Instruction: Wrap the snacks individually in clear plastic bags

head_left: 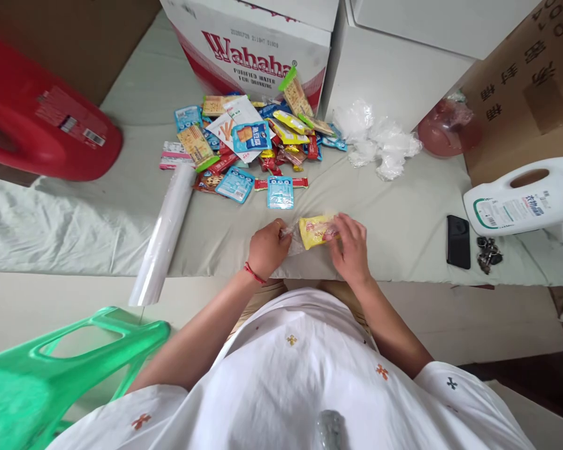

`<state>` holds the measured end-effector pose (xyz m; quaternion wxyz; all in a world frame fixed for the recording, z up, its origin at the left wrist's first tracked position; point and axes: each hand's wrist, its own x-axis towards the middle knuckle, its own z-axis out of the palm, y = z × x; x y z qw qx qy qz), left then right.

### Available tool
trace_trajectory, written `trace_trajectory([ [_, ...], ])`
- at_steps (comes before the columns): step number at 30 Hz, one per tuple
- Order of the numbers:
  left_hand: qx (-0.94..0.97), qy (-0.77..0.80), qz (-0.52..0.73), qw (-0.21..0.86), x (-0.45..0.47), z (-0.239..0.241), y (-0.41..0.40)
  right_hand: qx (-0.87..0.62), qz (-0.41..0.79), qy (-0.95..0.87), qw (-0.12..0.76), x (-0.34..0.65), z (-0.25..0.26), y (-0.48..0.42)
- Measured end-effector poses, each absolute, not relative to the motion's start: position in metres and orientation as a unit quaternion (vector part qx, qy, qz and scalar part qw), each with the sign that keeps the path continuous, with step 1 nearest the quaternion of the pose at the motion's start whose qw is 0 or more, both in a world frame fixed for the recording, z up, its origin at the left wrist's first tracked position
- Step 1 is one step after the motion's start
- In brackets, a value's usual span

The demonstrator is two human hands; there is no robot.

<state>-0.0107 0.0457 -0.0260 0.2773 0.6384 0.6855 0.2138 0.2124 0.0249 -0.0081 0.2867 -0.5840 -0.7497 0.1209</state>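
Note:
Near the front edge of the cloth-covered surface, my right hand (350, 249) is closed on the right end of a yellow snack packet (317, 231). Clear plastic film (296, 240) lies at the packet's left end, and my left hand (268, 248) pinches it with the fingers curled. Part of the packet is hidden under my right fingers. Just beyond my hands lie a blue snack packet (280, 192) and a thin red stick packet (300, 182). Behind them is a heap of mixed snack packets (251, 140) in blue, yellow, red and green.
A roll of clear film (162, 237) juts over the front edge at left. Crumpled plastic (380, 139) sits behind on the right. A black phone (458, 242), keys (488, 254) and a white jug (528, 197) lie far right. A green stool (75, 369) stands front left. Boxes (258, 56) line the back.

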Motion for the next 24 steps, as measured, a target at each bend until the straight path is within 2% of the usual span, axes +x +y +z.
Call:
trace_trajectory([
  [4, 0.567, 0.660, 0.297, 0.394, -0.008, -0.017, 0.050, -0.519, 0.149, -0.824, 0.172, 0.199, -0.024, 0.018],
  [8, 0.476, 0.620, 0.356, 0.512, 0.007, -0.009, 0.060, -0.514, 0.137, -0.836, 0.134, 0.187, -0.024, 0.008],
  [11, 0.434, 0.611, 0.371, 0.549, 0.026, -0.006, 0.067, -0.502, 0.155, -0.836, 0.158, 0.192, -0.025, 0.011],
  [16, 0.384, 0.571, 0.404, 0.603, 0.050, -0.011, 0.067, -0.444, 0.265, -0.811, 0.275, 0.211, -0.038, 0.024],
  [19, 0.439, 0.582, 0.380, 0.569, 0.050, -0.013, 0.067, -0.416, 0.302, -0.802, 0.306, 0.215, -0.042, 0.024],
  [24, 0.640, 0.622, 0.272, 0.361, 0.048, -0.006, 0.064, -0.405, 0.339, -0.785, 0.322, 0.216, -0.035, 0.019],
])
